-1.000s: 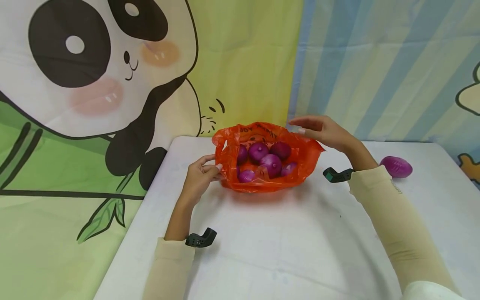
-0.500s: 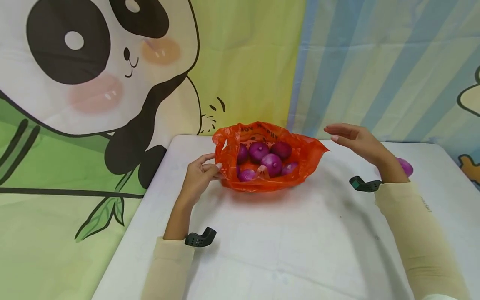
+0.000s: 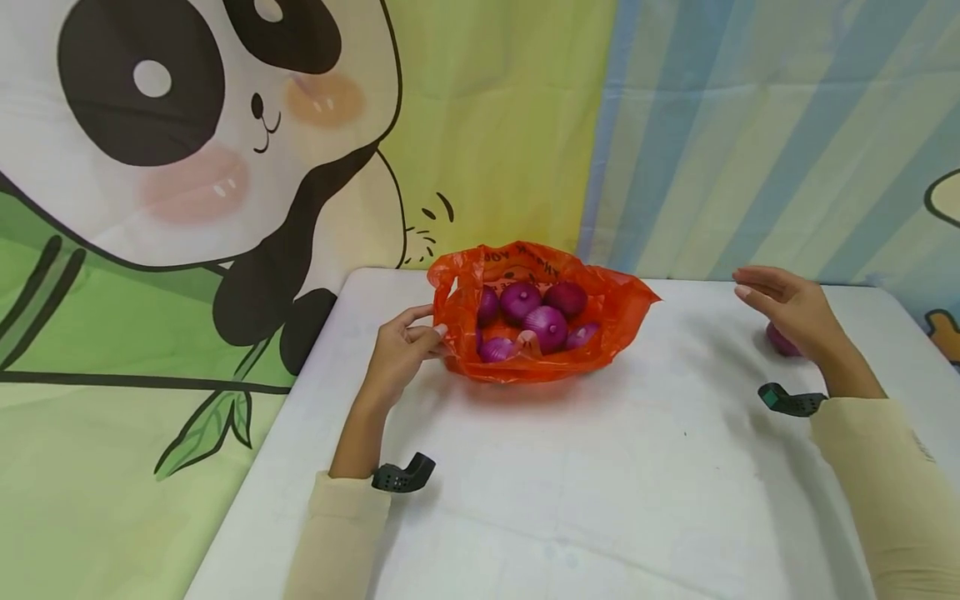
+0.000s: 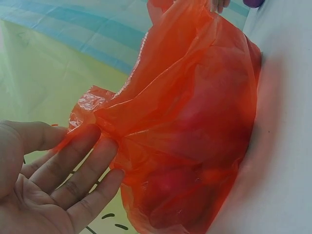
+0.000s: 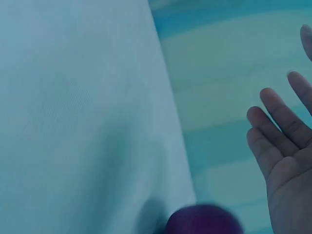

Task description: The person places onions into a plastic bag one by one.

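An orange-red plastic bag (image 3: 630, 312) lies on the table with its mouth open, and several purple onions (image 3: 545, 329) show inside. My left hand (image 3: 401, 350) pinches the bag's left edge between thumb and fingers. Seen from the left wrist, the thumb and index finger meet at the film of the bag (image 4: 195, 97), while the other fingers rest along its outside. Off to the right, my right hand (image 3: 802, 312) hovers over the table with relaxed fingers and holds nothing. A single purple onion (image 3: 782, 342) sits beneath it, partly hidden by the hand.
The white table (image 3: 570, 475) runs up to a printed cloth backdrop (image 3: 495, 125) with a panda on it. Dark camera mounts (image 3: 405, 473) are strapped to both wrists.
My right hand has left the bag's right side and moved right to the lone onion, now partly covering it. The left hand stays on the bag's edge.
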`<state>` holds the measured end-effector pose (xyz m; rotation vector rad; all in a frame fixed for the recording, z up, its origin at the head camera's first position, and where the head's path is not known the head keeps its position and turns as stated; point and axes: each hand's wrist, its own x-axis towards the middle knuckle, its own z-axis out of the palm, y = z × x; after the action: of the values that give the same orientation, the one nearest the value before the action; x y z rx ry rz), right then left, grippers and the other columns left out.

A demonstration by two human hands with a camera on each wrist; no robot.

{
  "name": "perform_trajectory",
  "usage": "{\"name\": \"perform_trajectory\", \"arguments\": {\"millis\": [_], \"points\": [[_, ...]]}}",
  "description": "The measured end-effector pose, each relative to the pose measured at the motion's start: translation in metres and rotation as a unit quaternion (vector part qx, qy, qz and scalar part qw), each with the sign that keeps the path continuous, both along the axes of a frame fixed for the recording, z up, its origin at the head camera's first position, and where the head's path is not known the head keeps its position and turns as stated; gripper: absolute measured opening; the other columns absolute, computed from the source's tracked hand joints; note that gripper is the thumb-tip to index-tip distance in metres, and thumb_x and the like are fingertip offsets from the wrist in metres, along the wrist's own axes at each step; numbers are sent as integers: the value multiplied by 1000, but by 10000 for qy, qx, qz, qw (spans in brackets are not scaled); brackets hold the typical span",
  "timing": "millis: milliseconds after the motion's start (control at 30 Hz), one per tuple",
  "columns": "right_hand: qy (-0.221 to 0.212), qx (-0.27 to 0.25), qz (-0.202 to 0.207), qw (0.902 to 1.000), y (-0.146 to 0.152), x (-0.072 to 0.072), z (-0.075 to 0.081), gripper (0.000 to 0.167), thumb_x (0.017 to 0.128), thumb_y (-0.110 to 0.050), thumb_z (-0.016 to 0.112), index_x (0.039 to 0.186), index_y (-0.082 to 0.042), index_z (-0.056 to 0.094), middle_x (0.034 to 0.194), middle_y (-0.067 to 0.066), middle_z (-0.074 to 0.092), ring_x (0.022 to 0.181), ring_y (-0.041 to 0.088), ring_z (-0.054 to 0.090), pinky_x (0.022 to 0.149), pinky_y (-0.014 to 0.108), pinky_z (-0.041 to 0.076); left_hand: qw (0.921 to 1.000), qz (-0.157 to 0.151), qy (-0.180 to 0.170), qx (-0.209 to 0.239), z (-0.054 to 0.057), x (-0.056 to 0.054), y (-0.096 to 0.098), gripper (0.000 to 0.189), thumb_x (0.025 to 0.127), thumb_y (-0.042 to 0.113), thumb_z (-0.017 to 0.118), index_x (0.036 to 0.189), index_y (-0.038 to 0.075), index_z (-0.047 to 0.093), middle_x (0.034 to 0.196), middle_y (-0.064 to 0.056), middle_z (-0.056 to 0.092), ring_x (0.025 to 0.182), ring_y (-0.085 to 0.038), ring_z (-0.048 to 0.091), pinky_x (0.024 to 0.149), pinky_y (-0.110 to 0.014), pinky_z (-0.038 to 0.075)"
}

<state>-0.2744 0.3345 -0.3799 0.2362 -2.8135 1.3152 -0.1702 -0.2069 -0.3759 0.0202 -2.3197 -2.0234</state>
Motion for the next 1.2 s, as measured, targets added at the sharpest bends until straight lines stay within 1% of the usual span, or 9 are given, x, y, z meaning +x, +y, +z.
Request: {"name": "perform_trajectory", "arguments": {"millis": [200,300,367,533,700,800,933,1033,1200], "points": [[-244,-428,-514,9975,30,7,-15,58,94,-46,58,147,-27,43,121,-27,54,108,-13,46,85,0,34,10000,25,-11,-42,-2,-1,1,43,95,18,64,134,5,53,93,-16,72,82,-27,72,86,-34,54],[-293,-1197,-773,9894,41,11,-17,56,95,-40,60,147,-29,43,121,-23,56,103,-14,53,83,3,40,10000,28,-2,-42,-2,-1,2,42,95,16,63,134,5,53,93,-15,72,82,-27,72,86,-34,54],[-70,-1896,-870,9780,47,12,-19,54,95,-31,63,145,-23,46,121,-15,59,99,-11,58,81,6,44,10000,26,22,-25,-2,-2,2,42,95,16,63,134,6,53,93,-15,72,82,-27,72,87,-34,54],[615,-2453,-1204,9600,58,16,-22,48,94,-19,64,140,-13,51,115,-11,59,98,-4,60,83,6,44,10000,5,57,22,-2,-2,1,41,95,16,63,133,5,54,95,-15,72,83,-28,72,87,-34,54],[607,-1732,-2158,9590,64,19,-29,49,95,-30,62,142,-24,49,129,-12,54,120,0,48,106,16,29,10000,-39,-47,57,2,0,2,41,96,13,62,134,2,52,97,-17,72,83,-28,72,87,-35,53],[342,-1196,-2333,9644,67,18,-35,55,96,-38,59,148,-31,40,145,-14,43,136,1,31,115,27,18,9999,-28,-90,52,2,0,2,41,96,13,61,134,2,52,97,-18,71,83,-28,72,88,-35,53],[-282,-820,-1789,9800,70,20,-46,79,95,-45,57,155,-38,6,163,-1,5,147,21,-2,115,51,7,10000,-10,-60,40,-4,-3,1,40,95,13,61,133,4,53,96,-17,72,82,-28,72,87,-34,54],[-828,-538,-1263,9871,72,21,-56,98,93,-50,58,147,-43,-23,158,13,-22,141,42,-16,103,71,4,10000,-2,-37,46,-5,-4,1,40,95,14,62,133,4,53,95,-16,72,82,-28,72,86,-34,54],[-1034,-160,-978,9897,70,20,-66,108,89,-51,64,151,-31,-22,156,27,-16,137,59,-3,97,78,12,10000,-20,-36,82,-7,-4,0,40,95,14,62,133,4,53,95,-16,72,82,-29,72,87,-34,54]]}}
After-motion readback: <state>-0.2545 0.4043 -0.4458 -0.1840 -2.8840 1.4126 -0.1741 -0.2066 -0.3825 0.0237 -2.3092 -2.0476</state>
